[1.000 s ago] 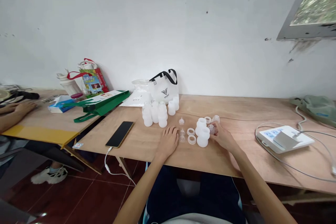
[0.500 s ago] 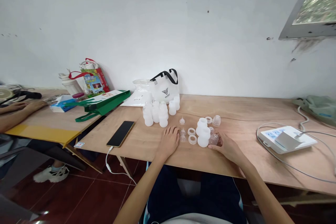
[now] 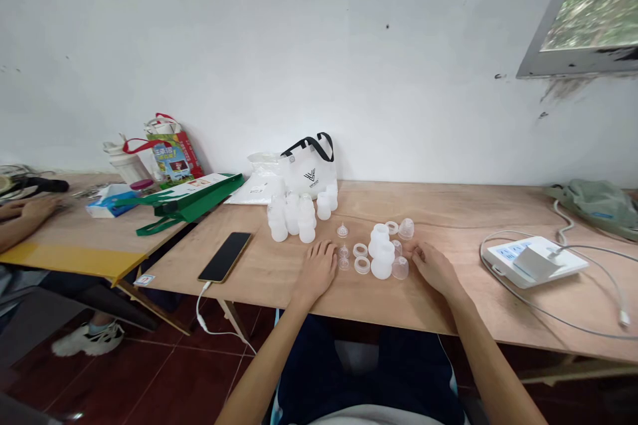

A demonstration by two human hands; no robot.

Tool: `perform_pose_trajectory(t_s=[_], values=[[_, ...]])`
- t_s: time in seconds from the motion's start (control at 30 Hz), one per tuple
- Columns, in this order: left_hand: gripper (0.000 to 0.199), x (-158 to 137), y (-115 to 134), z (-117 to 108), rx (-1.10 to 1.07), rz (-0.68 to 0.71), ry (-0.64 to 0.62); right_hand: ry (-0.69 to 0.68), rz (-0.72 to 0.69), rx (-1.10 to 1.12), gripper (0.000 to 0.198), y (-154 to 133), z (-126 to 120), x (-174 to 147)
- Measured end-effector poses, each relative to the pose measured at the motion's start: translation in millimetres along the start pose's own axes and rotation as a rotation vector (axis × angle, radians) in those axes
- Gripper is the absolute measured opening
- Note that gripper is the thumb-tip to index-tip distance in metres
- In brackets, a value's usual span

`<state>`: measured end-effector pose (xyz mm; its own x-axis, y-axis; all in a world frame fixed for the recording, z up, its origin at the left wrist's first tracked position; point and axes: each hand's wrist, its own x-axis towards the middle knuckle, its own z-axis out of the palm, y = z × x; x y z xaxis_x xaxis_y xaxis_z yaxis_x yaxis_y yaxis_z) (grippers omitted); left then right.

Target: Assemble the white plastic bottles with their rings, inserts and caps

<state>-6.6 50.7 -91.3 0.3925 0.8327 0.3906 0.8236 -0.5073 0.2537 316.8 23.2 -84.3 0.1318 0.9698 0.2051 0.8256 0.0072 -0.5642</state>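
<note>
Translucent white bottle bodies (image 3: 382,260), at least two, stand upright and close together on the bench (image 3: 463,206), between the left hand (image 3: 318,270) and the right hand (image 3: 436,269). Clear and white parts are grouped by type around them. Nearest the left hand: three clear teats (image 3: 342,230), one set apart at the rear, two close together beside the fingers. Next: three flat rings (image 3: 362,265), two left of the bottle bodies and one behind them. On the right side: three clear domed caps (image 3: 400,268). Left grip: released, palm down on the bench, no part held. Right grip: fingers loosely bent, just right of the caps, no part visible in it; it appears released, though contact with the middle cap cannot be determined. Farther left, a second cluster of white bottles (image 3: 292,216) stands in front of the black-handled bag (image 3: 310,179). Step in hand, as judged: arranging parts by type, apparently near completion. Any pick-up from this position would call for opening the right fingers and pinching one cap lightly by its sides, keeping clear of the adjacent bottle bodies, which could topple if nudged.
</note>
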Motion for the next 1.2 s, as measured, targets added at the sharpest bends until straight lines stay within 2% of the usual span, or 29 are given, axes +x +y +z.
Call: perform_pose_trajectory(t_s=[0.07, 0.3, 1.2], values=[[0.026, 0, -1, 1, -0.001, 0.003, -0.001, 0.021, -0.004, -0.096, 0.023, -1, 8, -1], [0.027, 0, -1, 2, -0.004, 0.003, -0.002, 0.118, -0.174, -0.398, 0.038, 3, 16, -16], [0.025, 2, -1, 1, 0.013, 0.004, -0.009, 0.123, -0.207, -0.434, 0.042, 11, 19, -16]])
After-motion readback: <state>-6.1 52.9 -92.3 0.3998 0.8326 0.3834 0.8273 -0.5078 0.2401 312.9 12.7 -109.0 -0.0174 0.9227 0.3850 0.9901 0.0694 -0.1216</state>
